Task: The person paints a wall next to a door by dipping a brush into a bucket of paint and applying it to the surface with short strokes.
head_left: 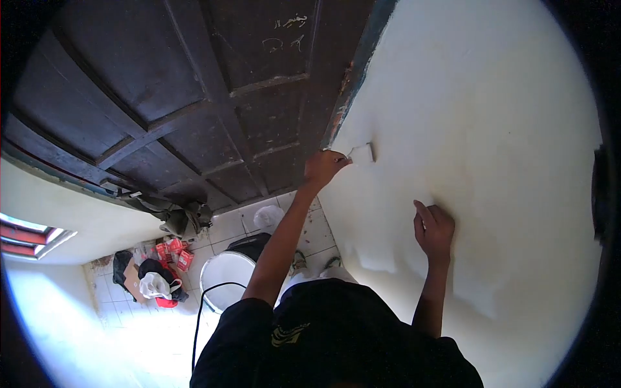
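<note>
My left hand [323,167] is closed round the handle of a small scraper-like tool [363,153], whose pale flat head lies against the white wall [504,129]. This is close to the edge of the dark door frame [352,77]. Lower and to the right, my right hand [435,226] is near the wall, its fingers partly curled and apart, with nothing visible in it. Whether it touches the wall is unclear.
A dark panelled door [259,116] fills the upper left. Beside my legs stands a white bucket [206,275] with a black cable [198,323]. Bags and red packets [184,260] lie on the tiled floor [317,233]. A white plastic bag [268,217] is near the door.
</note>
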`<state>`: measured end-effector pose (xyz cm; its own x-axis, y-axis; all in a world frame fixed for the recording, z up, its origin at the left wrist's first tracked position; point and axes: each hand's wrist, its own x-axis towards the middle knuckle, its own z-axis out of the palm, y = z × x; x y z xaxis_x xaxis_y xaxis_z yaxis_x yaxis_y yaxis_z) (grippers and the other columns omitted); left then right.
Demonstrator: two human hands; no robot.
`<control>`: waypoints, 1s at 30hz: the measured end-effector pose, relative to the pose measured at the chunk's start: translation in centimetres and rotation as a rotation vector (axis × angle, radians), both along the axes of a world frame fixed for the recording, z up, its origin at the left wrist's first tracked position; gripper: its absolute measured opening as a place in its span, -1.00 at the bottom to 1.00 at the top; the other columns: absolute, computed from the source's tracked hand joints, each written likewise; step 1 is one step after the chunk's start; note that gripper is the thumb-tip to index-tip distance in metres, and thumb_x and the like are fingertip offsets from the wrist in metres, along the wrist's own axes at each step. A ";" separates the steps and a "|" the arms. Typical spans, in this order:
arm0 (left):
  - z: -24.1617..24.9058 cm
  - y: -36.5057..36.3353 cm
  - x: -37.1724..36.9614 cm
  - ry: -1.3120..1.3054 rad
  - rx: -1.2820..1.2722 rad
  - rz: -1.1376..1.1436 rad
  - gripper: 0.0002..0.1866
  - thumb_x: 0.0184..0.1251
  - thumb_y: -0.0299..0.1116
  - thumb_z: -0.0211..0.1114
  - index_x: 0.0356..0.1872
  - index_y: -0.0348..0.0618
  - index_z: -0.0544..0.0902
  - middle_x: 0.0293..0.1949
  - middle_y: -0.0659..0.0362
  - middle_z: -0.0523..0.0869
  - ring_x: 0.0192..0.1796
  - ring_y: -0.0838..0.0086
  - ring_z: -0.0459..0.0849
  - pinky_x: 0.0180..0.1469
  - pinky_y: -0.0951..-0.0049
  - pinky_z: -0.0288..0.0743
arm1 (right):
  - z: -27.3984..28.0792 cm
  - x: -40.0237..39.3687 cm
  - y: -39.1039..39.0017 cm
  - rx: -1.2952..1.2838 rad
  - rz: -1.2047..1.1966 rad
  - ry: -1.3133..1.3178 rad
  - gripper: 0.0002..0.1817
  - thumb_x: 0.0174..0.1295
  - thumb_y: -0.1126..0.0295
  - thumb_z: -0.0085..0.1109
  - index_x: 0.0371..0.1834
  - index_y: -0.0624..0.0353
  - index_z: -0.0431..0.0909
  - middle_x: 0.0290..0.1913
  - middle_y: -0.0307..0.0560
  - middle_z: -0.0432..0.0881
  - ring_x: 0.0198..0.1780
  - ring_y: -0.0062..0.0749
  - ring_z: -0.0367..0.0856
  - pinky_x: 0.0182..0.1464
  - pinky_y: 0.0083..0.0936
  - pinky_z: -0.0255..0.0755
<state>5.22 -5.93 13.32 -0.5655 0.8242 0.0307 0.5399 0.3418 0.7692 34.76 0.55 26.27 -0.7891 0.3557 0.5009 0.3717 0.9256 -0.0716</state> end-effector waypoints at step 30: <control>-2.0 -6.8 2.5 0.410 0.172 0.351 -0.75 0.23 -0.17 0.39 -0.26 -0.14 0.73 -0.37 0.03 0.75 -0.34 0.20 0.76 -0.33 0.23 0.63 | 0.9 -0.4 -0.4 -0.033 0.054 0.019 -0.77 0.07 0.56 0.26 -0.18 0.13 0.69 -0.45 -0.12 0.63 -0.46 -0.30 0.61 -0.42 -0.36 0.48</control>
<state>7.70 -12.72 11.29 -0.7185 0.5526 0.4223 0.6825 0.4433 0.5811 34.34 0.15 27.13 -0.7980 0.3297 0.5045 0.3199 0.9411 -0.1090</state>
